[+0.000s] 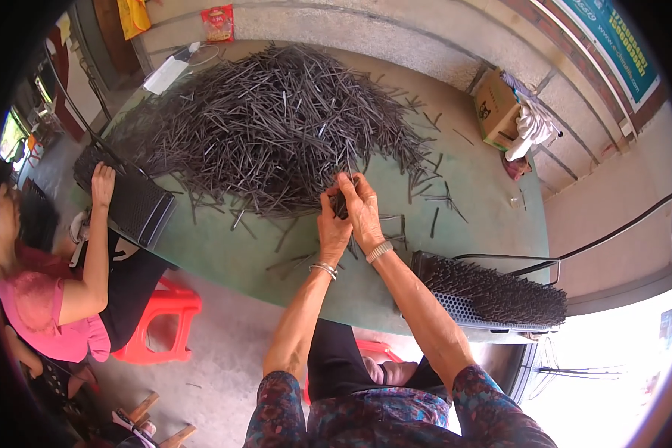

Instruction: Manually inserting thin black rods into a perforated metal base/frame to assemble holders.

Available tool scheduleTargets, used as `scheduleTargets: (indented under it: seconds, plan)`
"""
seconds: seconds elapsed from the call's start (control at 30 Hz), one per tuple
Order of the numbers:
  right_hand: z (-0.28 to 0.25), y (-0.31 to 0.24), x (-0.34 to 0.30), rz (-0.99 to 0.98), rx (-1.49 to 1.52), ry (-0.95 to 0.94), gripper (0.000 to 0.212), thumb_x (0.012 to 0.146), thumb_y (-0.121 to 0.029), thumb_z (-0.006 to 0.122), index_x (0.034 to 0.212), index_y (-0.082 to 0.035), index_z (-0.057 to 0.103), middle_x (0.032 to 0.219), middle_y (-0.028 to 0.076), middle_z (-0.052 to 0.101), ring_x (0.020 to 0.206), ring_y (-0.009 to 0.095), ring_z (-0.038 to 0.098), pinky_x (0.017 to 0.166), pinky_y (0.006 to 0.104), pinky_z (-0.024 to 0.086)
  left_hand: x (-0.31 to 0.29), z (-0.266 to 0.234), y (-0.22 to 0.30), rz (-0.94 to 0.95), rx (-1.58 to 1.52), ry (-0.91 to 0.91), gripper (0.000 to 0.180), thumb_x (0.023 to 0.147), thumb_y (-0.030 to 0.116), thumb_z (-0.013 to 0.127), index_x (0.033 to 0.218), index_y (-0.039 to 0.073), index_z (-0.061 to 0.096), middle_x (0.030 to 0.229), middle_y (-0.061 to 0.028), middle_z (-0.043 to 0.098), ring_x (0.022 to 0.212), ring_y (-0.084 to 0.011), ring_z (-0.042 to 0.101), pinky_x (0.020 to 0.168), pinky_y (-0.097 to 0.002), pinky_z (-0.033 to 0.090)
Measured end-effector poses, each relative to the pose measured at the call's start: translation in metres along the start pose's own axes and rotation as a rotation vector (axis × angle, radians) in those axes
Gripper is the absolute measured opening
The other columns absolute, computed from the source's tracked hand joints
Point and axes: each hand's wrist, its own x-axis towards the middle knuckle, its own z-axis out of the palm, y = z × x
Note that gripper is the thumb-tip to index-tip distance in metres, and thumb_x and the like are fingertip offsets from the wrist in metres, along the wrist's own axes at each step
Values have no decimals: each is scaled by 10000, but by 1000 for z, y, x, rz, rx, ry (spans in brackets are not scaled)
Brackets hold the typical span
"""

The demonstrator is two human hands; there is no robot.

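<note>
A big heap of thin dark grey strips (269, 119) covers the back and middle of the green table (493, 231). At the heap's near edge my left hand (334, 235) and my right hand (364, 213) meet, both closed on a small bunch of these strips. Their fingertips nearly touch, with strip ends poking out above and below; the bunch is mostly covered by my fingers. Several loose strips lie on the table around my hands. To the right of my forearms stands a black perforated tray (459, 306), its holes packed with upright dark strips.
At the left, a co-worker in pink rests a hand (103, 183) on another black perforated tray (143, 210). A cardboard box (496, 108) with cloth beside it stands back right. A white item (166, 75) lies back left. A red stool (157, 321) is below the table edge.
</note>
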Motion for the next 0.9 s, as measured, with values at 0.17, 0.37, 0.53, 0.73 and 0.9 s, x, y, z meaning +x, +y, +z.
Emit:
scheduleTargets:
  seconds: [0.17, 0.37, 0.53, 0.73, 0.9]
  plan:
    - [7, -9, -4, -16, -109, -78, 366, 965, -372, 540, 958, -11, 601, 792, 43, 624, 726, 99, 533, 677, 254, 440, 8, -17, -12, -241, 31, -303, 420, 797, 250, 711, 1084, -18, 561, 946, -60, 641, 885, -107, 586, 775, -260, 460]
    - [6, -23, -10, -205, -265, -95, 457, 1011, -405, 434, 1159, 0, 584, 931, 91, 679, 940, 124, 582, 867, 261, 439, 1, -9, -18, -17, -126, -118, 302, 801, 208, 682, 942, -39, 579, 786, -50, 619, 709, -124, 576, 649, -290, 467]
    - [-9, -40, -12, -294, -474, 27, 489, 1032, -408, 345, 1131, 7, 584, 988, 84, 697, 894, 127, 588, 853, 288, 442, -12, -7, 3, -202, -89, -119, 230, 852, 195, 679, 911, -11, 593, 762, -17, 603, 678, -118, 584, 661, -284, 481]
    - [-27, -35, 16, -504, -1064, -11, 228, 971, -217, 424, 974, -51, 581, 875, 140, 657, 763, 334, 661, 686, 426, 521, 8, -11, -4, -482, -541, -72, 240, 862, 209, 687, 921, -15, 626, 792, -55, 638, 727, -134, 622, 669, -292, 510]
    - [-57, 13, 27, -668, -1679, -144, 285, 954, -334, 477, 969, -71, 585, 917, 117, 630, 745, 316, 660, 569, 358, 533, 13, 16, 21, -603, -817, -36, 326, 868, 330, 707, 952, 28, 618, 801, -42, 624, 666, -139, 603, 594, -294, 497]
